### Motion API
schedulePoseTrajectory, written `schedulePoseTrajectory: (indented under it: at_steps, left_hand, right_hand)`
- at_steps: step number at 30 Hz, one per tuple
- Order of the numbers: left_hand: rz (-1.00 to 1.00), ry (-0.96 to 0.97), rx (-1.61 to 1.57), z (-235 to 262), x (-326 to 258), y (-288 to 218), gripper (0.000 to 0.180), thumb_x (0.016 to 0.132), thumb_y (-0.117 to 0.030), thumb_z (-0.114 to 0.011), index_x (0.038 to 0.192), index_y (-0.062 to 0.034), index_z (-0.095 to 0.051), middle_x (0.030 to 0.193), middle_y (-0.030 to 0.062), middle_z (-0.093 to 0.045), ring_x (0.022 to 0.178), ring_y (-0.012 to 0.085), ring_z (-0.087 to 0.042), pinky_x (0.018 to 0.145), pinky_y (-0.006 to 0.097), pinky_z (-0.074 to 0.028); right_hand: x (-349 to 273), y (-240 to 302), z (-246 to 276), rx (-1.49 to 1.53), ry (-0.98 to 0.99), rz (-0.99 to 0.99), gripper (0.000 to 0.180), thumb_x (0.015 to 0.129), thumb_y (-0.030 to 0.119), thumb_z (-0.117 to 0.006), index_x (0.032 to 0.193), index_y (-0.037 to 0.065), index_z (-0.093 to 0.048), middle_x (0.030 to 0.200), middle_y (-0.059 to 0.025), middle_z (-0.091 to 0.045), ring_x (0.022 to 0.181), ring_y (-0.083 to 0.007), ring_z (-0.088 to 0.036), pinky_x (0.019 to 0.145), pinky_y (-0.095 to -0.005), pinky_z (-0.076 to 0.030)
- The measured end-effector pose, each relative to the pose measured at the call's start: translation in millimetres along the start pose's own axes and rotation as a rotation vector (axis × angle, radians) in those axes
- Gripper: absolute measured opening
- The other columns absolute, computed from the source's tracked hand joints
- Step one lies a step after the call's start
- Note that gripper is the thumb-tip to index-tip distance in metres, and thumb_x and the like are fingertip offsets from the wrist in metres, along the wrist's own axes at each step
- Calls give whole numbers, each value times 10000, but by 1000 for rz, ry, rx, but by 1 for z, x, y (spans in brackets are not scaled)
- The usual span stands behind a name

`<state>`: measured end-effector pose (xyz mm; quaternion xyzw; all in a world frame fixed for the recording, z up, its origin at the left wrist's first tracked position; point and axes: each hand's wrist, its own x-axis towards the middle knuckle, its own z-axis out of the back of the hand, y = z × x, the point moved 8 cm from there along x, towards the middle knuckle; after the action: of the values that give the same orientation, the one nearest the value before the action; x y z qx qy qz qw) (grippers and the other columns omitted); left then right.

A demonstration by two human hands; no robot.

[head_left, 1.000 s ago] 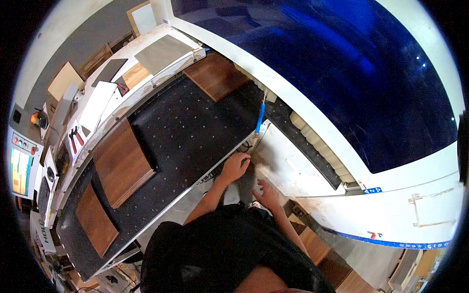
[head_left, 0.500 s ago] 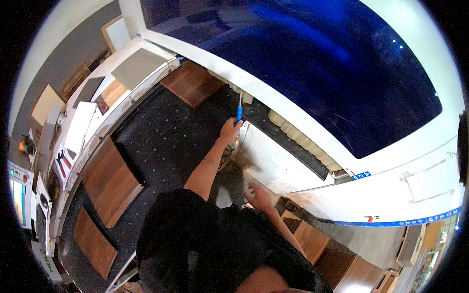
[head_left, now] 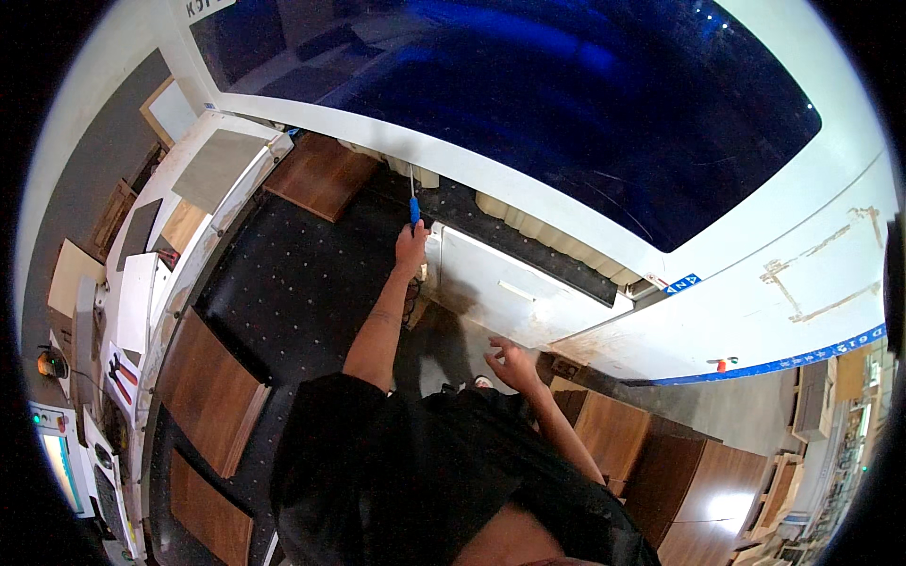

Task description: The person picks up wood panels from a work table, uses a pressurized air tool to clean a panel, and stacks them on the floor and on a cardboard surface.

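My left hand reaches forward over the black table and is wrapped round the blue handle of a screwdriver. Its thin metal shaft points away from me, with the tip by the pale strip curtain under the machine's white hood edge. Whether the tip touches anything there I cannot tell. Lower and to the right, my right hand hovers with bent fingers apart and nothing in it, near the white front panel. A dark brown wood panel lies on the table beyond my left hand.
More brown panels rest on the black dotted table at left. Past its rail stand a side bench with red-handled pliers and a lit screen. The hood's dark blue window spans the front. Stacked brown boards stand lower right.
The view has turned, so the machine and table sit further left. My left hand still grips the screwdriver near the curtain. My right hand has risen slightly, its fingers still apart.
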<state>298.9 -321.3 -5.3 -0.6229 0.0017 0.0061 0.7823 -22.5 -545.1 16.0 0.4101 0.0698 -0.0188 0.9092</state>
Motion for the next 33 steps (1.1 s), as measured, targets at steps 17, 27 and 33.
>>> schedulePoseTrajectory:
  at_steps: [17, 27, 33]
  left_hand:
    - [242, 243, -462, 36, -148, -19, 449, 1084, -517, -546, 950, -101, -651, 907, 69, -741, 546, 90, -529, 505, 267, -424]
    - [518, 238, -326, 104, -267, 28, 464, 1094, -525, -509, 1116, -76, -622, 1002, 102, -799, 557, 106, -543, 541, 273, -462]
    - [553, -535, -447, 229, -312, 75, 492, 1063, -563, -565, 1015, -75, -608, 742, 17, -674, 509, 81, -489, 462, 285, -383]
  right_hand:
    - [20, -9, -14, 41, 89, -21, 490, 996, 274, -694, 1389, 0, -593, 1330, -212, -678, 1015, -320, -747, 879, -435, -584]
    - [43, -73, -109, 6, 377, 21, 523, 1017, 341, -681, 1390, -13, -582, 1272, -219, -697, 1004, -310, -737, 872, -422, -580]
    - [37, -133, -156, 70, 587, -127, 565, 1013, 338, -688, 1398, -60, -574, 1151, -191, -723, 937, -227, -718, 838, -384, -568]
